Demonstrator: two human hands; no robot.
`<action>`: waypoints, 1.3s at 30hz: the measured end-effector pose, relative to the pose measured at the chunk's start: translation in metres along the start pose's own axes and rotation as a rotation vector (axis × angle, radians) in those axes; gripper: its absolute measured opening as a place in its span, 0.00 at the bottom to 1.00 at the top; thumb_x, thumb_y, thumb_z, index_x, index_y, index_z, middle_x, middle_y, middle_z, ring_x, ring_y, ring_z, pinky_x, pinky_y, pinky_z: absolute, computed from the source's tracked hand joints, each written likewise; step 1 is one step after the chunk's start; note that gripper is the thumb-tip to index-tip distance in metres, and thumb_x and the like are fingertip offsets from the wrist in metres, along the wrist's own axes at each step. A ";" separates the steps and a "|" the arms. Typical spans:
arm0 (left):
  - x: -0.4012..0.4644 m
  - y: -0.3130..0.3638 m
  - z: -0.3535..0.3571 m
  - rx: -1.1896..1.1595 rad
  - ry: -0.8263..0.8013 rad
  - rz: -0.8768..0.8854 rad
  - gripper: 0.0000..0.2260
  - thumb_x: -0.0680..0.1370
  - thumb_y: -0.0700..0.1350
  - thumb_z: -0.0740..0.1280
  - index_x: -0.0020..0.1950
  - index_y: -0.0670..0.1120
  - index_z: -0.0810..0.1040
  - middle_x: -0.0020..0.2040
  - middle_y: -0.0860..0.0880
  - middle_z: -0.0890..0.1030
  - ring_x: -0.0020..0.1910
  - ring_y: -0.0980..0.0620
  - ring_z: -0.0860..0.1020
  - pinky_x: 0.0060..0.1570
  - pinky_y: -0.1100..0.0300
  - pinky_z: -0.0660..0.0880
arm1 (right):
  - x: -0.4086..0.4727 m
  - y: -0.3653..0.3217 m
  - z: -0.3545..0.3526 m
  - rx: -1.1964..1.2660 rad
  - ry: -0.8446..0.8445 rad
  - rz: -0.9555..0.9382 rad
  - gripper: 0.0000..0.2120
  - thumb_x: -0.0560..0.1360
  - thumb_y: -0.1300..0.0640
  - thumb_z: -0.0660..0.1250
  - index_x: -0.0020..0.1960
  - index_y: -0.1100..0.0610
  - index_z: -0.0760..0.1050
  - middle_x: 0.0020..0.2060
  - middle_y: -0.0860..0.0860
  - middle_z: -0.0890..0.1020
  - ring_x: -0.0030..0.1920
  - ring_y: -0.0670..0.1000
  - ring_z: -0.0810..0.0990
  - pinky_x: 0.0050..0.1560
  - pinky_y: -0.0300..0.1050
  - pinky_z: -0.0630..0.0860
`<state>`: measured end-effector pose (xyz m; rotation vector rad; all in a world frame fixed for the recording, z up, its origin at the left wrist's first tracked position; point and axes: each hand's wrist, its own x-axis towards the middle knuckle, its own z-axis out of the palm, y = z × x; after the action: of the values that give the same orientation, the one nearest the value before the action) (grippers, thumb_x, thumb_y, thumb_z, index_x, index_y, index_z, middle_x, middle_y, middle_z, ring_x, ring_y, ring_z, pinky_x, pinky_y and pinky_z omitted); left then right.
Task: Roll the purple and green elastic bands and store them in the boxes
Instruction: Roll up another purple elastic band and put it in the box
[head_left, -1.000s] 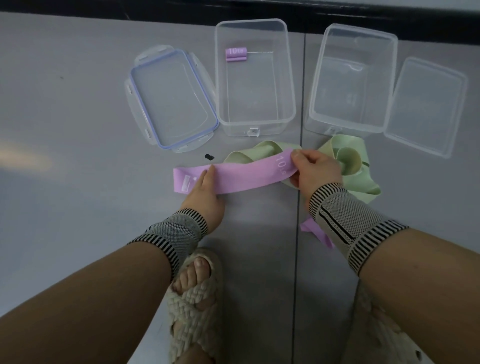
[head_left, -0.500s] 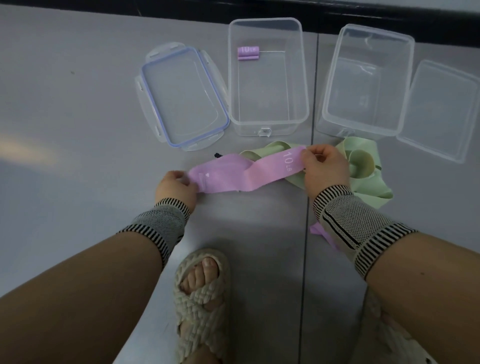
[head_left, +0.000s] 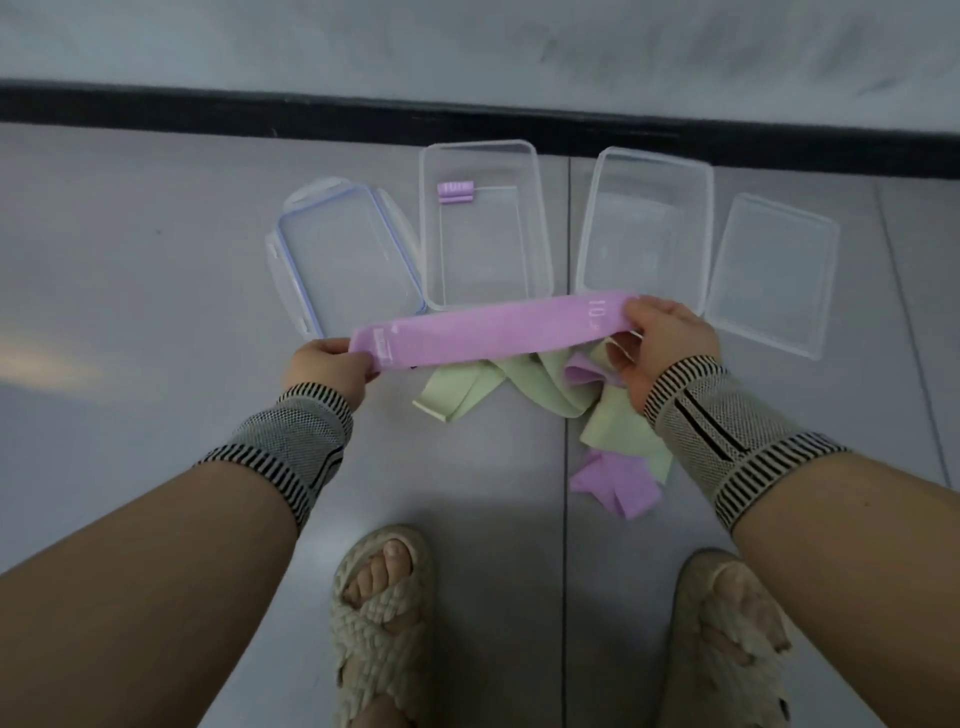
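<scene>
Purple band (head_left: 493, 332) now lifted off the floor (head_left: 156, 291) and pulled out flat between both hands; half a second back it sagged in a twist, a second back it lay flat on the floor. Left hand (head_left: 324, 366) pinches the label end, right hand (head_left: 660, 340) pinches the "10" end, both closed on it. It spans the near rims of the left box (head_left: 540, 218) and right box (head_left: 706, 223). So it's straightened, probably ready to roll from one end. One rolled purple band (head_left: 455, 190) sits in the left box's far corner. Green bands (head_left: 519, 387) and another purple band (head_left: 615, 486) are heaped on the floor underneath, count unclear. Both lids (head_left: 343, 254) lie off, outside the boxes.
</scene>
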<state>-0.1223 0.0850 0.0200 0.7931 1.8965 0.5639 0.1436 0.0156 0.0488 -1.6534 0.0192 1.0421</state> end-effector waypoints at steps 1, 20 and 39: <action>-0.009 0.011 0.000 -0.035 -0.035 0.009 0.08 0.71 0.35 0.68 0.49 0.44 0.78 0.41 0.45 0.82 0.37 0.51 0.81 0.31 0.64 0.75 | -0.005 -0.008 -0.005 -0.062 -0.007 -0.045 0.07 0.75 0.64 0.66 0.40 0.55 0.75 0.36 0.55 0.79 0.34 0.52 0.78 0.35 0.44 0.77; -0.315 0.163 -0.051 -0.085 -0.462 0.516 0.06 0.72 0.37 0.69 0.40 0.48 0.76 0.40 0.47 0.79 0.39 0.50 0.76 0.36 0.59 0.74 | -0.245 -0.184 -0.070 -0.160 -0.511 -0.327 0.07 0.73 0.64 0.68 0.38 0.55 0.77 0.31 0.48 0.81 0.32 0.45 0.78 0.39 0.40 0.74; -0.351 0.135 -0.061 -0.350 -0.561 0.379 0.05 0.76 0.34 0.65 0.44 0.43 0.76 0.39 0.45 0.78 0.33 0.53 0.76 0.30 0.66 0.75 | -0.267 -0.155 -0.095 -0.076 -0.699 -0.262 0.13 0.74 0.70 0.61 0.41 0.58 0.81 0.37 0.55 0.83 0.35 0.50 0.79 0.35 0.40 0.73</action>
<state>-0.0269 -0.0827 0.3486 0.9608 1.1037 0.7830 0.1172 -0.1310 0.3358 -1.2372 -0.6843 1.3688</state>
